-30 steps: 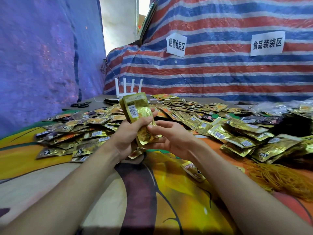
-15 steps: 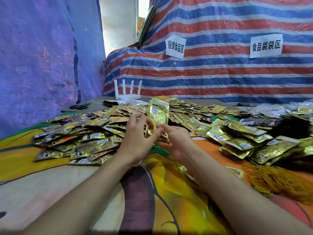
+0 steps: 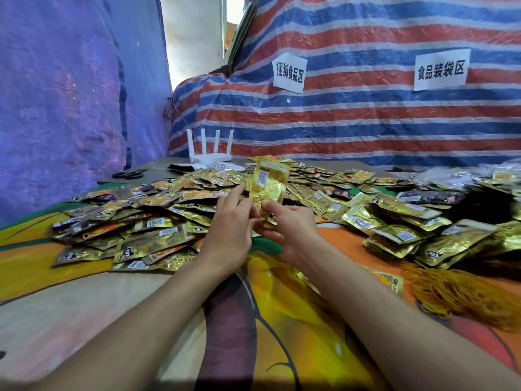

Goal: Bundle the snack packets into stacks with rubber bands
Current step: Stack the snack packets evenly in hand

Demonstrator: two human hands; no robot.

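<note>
Packets (image 3: 158, 221) in gold foil lie in a wide loose heap across the far half of the tabletop, from its left edge to its right edge, on a printed cloth (image 3: 282, 320) of orange, yellow and green. Above the middle of the heap a small stack (image 3: 269, 187) of these packets stands upright, barcode side to the camera, held between both hands. Left hand (image 3: 231, 230) meets the stack's lower left side, fingers bent onto it, index finger stretched up beside its edge. Right hand (image 3: 290, 230) pinches the stack's bottom end, thumb on the front and the other fingers curled underneath. One packet lies alone on the cloth under the right forearm. Rubber bands (image 3: 462, 294), a tangled yellow-brown pile, sit near the right edge, just beside the nearest packets. At the far left corner stand a white router (image 3: 210, 153) with four aerials and, left of it, black scissors (image 3: 128, 174). Behind hangs a striped tarp (image 3: 366, 122) carrying two white signs (image 3: 289, 72); a blue sheet (image 3: 70, 94) covers the left side
</note>
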